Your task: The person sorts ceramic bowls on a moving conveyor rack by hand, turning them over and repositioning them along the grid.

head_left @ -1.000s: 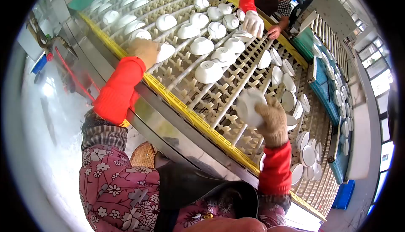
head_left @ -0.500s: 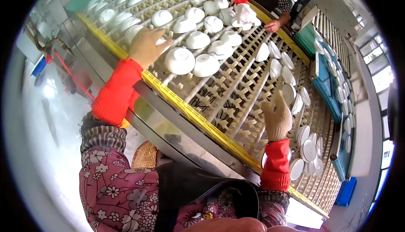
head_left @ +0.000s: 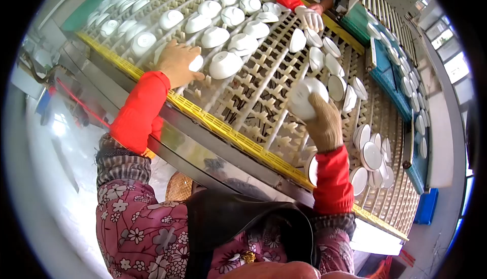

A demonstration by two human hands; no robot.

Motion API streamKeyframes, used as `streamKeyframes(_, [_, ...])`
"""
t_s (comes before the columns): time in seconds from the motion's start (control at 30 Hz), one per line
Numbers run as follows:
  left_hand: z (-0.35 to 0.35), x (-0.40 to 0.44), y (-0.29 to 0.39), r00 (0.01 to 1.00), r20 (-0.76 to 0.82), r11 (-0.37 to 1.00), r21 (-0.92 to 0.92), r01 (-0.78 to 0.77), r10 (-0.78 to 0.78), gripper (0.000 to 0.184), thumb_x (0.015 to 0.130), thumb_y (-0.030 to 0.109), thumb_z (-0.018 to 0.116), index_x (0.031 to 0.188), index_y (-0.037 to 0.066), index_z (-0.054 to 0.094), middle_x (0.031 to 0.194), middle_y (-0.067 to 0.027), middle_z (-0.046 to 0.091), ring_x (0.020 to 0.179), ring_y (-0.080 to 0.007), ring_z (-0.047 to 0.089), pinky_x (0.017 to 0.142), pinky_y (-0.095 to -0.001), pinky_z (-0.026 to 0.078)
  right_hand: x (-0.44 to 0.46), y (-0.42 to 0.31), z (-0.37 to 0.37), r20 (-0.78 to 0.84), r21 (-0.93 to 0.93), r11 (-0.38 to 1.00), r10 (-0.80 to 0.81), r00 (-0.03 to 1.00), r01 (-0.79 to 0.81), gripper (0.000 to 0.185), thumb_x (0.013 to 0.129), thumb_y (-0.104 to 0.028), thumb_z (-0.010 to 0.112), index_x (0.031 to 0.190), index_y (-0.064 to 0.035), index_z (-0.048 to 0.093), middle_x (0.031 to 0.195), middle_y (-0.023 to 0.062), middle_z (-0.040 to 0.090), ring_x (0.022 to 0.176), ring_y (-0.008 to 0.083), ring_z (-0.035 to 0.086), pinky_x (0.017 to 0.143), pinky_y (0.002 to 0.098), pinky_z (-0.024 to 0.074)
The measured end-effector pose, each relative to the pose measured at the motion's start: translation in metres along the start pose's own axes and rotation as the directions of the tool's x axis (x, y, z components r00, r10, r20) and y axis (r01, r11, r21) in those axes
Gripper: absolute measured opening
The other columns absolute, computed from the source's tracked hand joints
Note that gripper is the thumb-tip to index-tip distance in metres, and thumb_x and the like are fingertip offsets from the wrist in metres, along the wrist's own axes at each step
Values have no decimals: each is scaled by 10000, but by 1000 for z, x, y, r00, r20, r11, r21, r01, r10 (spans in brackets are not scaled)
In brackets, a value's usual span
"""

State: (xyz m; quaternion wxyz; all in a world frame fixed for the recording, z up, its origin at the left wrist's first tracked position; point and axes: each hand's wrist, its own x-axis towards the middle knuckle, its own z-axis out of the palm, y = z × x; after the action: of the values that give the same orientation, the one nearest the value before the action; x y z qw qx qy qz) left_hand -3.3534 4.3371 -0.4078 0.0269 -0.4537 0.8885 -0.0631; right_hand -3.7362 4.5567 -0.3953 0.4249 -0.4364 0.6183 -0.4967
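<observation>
My left hand (head_left: 177,63), in a tan glove with a red cuff, has its fingers and thumb around a white bowl (head_left: 196,64) on the rack conveyor (head_left: 253,94). The glove covers most of that bowl. Just beside it, another white bowl (head_left: 225,65) rests upside down on the pegs. My right hand (head_left: 324,124), gloved the same way, grips a white bowl (head_left: 303,99) by its edge above the conveyor. Near that hand, several white bowls (head_left: 336,87) lean on edge between the pegs.
Across the conveyor, a co-worker's gloved hand (head_left: 309,18) reaches over the far yellow rail. A yellow rail (head_left: 228,134) runs along my side. More bowls (head_left: 372,155) lean at lower right. A blue belt (head_left: 390,89) carries bowls beyond the conveyor.
The conveyor's bowls appear shifted left and upward in view. My right hand has risen and now holds a bowl. My left hand has closed around a bowl. The co-worker's gloved hand moved right.
</observation>
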Motion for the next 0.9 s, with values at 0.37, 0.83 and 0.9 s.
streamKeyframes(0.37, [7, -8, 4, 995, -98, 1000, -23, -4, 2, 808, 938, 564, 847, 1550, 68, 667, 1535, -125, 728, 1474, -273, 629, 1292, -485, 359, -34, 51, -71, -157, -524, 850, -161, 974, 56, 464, 1004, -316, 823, 1368, -31, 785, 1141, 198, 801, 955, 305, 779, 848, 393, 606])
streamKeyframes(0.83, [-73, -18, 286, 344, -485, 376, -32, -926, 804, 562, 848, 402, 797, 1230, -4, 730, 1227, -164, 700, 1169, -352, 665, 1159, -519, 509, -108, 90, -216, -329, -939, 227, -378, 865, -258, 485, 969, -488, 754, 885, -13, 804, 914, 270, 786, 866, 478, 753, 923, 547, 603])
streamKeyframes(0.9, [-51, -15, 331, 269, -459, 278, -50, -959, 847, 376, 826, 366, 735, 1048, 64, 770, 1199, -105, 732, 1146, -297, 669, 1126, -484, 507, -101, 80, -211, -393, -907, 275, -281, 876, -319, 482, 984, -479, 745, 888, -11, 803, 904, 277, 774, 891, 486, 758, 885, 555, 607])
